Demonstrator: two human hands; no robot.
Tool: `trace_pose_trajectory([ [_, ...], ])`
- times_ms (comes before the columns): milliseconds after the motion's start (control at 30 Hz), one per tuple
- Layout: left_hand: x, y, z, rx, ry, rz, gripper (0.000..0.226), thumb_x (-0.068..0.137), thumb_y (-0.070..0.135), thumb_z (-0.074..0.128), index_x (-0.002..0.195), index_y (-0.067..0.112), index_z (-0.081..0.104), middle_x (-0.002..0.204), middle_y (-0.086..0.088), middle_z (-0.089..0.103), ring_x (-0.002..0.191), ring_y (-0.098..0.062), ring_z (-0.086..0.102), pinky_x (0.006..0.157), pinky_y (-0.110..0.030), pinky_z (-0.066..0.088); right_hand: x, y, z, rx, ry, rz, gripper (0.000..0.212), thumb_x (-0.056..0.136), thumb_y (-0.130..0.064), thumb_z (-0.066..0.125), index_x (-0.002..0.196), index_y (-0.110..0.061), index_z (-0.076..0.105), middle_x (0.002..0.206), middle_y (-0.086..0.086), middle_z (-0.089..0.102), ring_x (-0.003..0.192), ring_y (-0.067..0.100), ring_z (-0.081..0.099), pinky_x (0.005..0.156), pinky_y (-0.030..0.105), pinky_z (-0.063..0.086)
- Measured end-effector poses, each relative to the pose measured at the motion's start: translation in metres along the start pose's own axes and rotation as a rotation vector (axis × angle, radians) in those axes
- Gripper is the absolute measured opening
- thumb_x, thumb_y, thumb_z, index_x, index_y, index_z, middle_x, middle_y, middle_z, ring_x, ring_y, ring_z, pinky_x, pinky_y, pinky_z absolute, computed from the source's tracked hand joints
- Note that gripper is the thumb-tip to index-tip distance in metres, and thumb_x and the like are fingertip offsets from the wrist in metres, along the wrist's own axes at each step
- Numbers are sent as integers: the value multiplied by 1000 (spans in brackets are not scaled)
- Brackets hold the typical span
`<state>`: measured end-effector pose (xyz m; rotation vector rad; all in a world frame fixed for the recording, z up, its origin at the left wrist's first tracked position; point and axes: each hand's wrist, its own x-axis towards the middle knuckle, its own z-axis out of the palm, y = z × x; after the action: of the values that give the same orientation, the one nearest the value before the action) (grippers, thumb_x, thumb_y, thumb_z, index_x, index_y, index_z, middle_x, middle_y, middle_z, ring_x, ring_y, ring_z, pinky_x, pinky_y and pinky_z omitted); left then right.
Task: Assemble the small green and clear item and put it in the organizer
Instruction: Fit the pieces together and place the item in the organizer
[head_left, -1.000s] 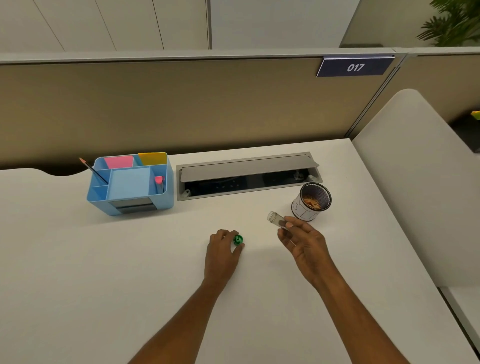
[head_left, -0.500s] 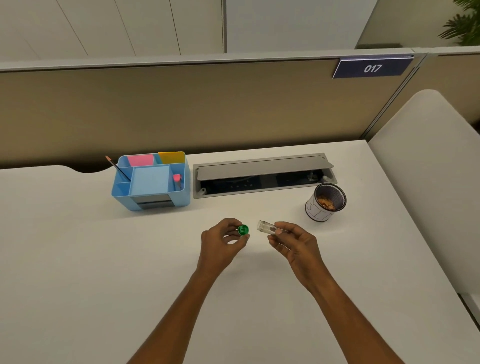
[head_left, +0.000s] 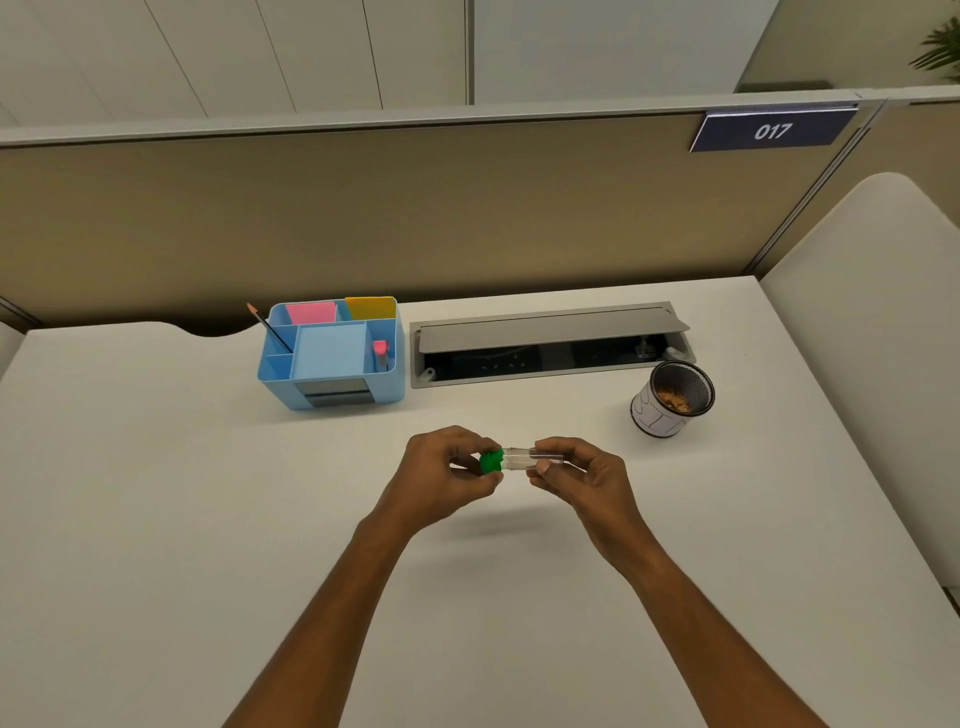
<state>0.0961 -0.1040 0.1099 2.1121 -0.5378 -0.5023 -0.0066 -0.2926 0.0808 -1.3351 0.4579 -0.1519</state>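
Observation:
A small green cap (head_left: 490, 461) is pinched in the fingertips of my left hand (head_left: 447, 475). My right hand (head_left: 582, 480) holds a short clear tube (head_left: 522, 457) lying sideways. The cap meets the tube's left end, both raised a little above the white desk (head_left: 156, 519). The blue organizer (head_left: 332, 384) stands at the back left, with pink and yellow pads, a pencil and a pink-topped item in its compartments.
A grey cable tray with its lid raised (head_left: 550, 343) lies behind my hands. A black mesh cup (head_left: 672, 397) with brownish contents stands at the right. A beige partition closes the back; a second white desk surface (head_left: 883, 364) lies to the right.
My two hands have come together: the green cap, lifted off the desk, now meets the open end of the clear tube. The view has shifted slightly.

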Motion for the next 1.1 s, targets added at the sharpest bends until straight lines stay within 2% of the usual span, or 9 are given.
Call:
trace_pose_trajectory([
  [133, -2, 3, -6, 17, -39, -55, 42, 79, 14, 88, 119, 15, 76, 108, -2, 79, 87, -14, 74, 89, -30, 62, -2, -1, -1, -48, -35, -18, 20, 92, 2, 71, 108, -9, 77, 103, 6, 81, 94, 31, 79, 81, 29, 64],
  [267, -1, 5, -6, 46, -96, -84, 32, 76, 15, 90, 105, 17, 75, 98, -1, 78, 87, -16, 73, 88, -30, 63, -3, -1, -2, -130, -67, -31, 21, 91, 2, 73, 107, -10, 78, 102, 7, 80, 93, 30, 79, 85, 35, 65],
  [400, 1, 5, -6, 49, -127, -79, 32, 77, 16, 90, 106, 17, 79, 94, 3, 77, 83, -11, 73, 84, -26, 62, -3, -3, -4, -177, -81, -35, 21, 91, 2, 73, 107, -11, 79, 101, 8, 81, 90, 30, 79, 84, 35, 65],
  [533, -1, 1, -8, -119, -93, -80, 35, 74, 15, 92, 105, 20, 76, 95, 5, 79, 84, -5, 77, 81, -18, 62, -4, -7, -7, -165, -89, -27, 21, 92, 4, 71, 110, -4, 77, 102, 14, 80, 87, 32, 79, 81, 33, 65],
  [700, -4, -5, -7, -315, -98, -134, 31, 77, 10, 90, 106, 17, 80, 101, -5, 83, 85, -19, 81, 84, -34, 65, -5, -12, -6, -129, -100, -12, 20, 92, 5, 70, 109, -1, 77, 94, 16, 81, 80, 31, 79, 76, 28, 64],
  [900, -13, -8, -3, -516, -74, -159, 29, 81, 11, 86, 106, 23, 81, 101, -2, 84, 92, -21, 80, 88, -30, 63, -8, -12, -6, -112, -101, 0, 19, 93, 3, 70, 110, 0, 77, 93, 16, 80, 78, 31, 78, 77, 31, 64],
  [1033, -17, -11, 1, -676, -84, -203, 26, 83, 10, 84, 109, 16, 82, 103, -8, 84, 95, -28, 79, 85, -29, 63, -9, -13, -5, -131, -118, -3, 18, 93, 4, 69, 110, 2, 76, 94, 21, 78, 76, 29, 78, 75, 30, 64],
  [1100, -19, -11, 1, -745, -90, -218, 27, 81, 17, 84, 108, 13, 82, 102, -12, 83, 95, -31, 79, 83, -28, 63, -10, -13, -5, -145, -133, -13, 19, 93, 5, 69, 110, 4, 76, 94, 27, 77, 77, 29, 77, 76, 31, 64],
])
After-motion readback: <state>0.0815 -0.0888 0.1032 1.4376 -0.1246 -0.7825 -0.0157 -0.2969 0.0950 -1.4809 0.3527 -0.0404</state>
